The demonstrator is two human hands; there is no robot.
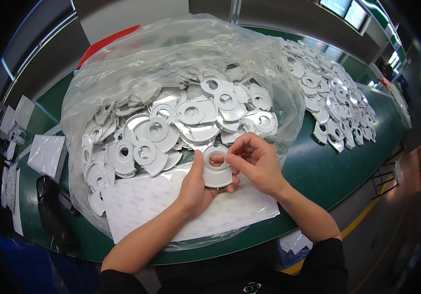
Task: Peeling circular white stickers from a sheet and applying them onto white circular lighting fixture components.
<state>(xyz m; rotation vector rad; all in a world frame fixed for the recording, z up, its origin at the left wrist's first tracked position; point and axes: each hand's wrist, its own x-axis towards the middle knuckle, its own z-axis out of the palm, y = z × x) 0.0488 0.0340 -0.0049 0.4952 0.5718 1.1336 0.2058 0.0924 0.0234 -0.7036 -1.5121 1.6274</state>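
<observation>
A white plastic part (218, 177) with a ring-shaped top, a round hole and a wider curved lower end is held upright over the table. My left hand (197, 188) is closed around it, thumb along its left edge and fingers behind, one fingertip showing through the hole. At the ring's right edge, my right hand (258, 165) has thumb and index finger pinched together; whether anything small sits between them is hidden. Under my hands lie white sheets (144, 208) with a faint printed pattern. Just beyond is a heap of similar white parts (154, 130) in a clear plastic bag (137, 61).
More white parts (338, 100) are spread on the green table (318, 171) at the right. A white wrapped packet (45, 155) and a black bag-like item (56, 215) lie on the left. Something red (107, 43) shows behind the plastic bag. The table's curved edge runs nearest me.
</observation>
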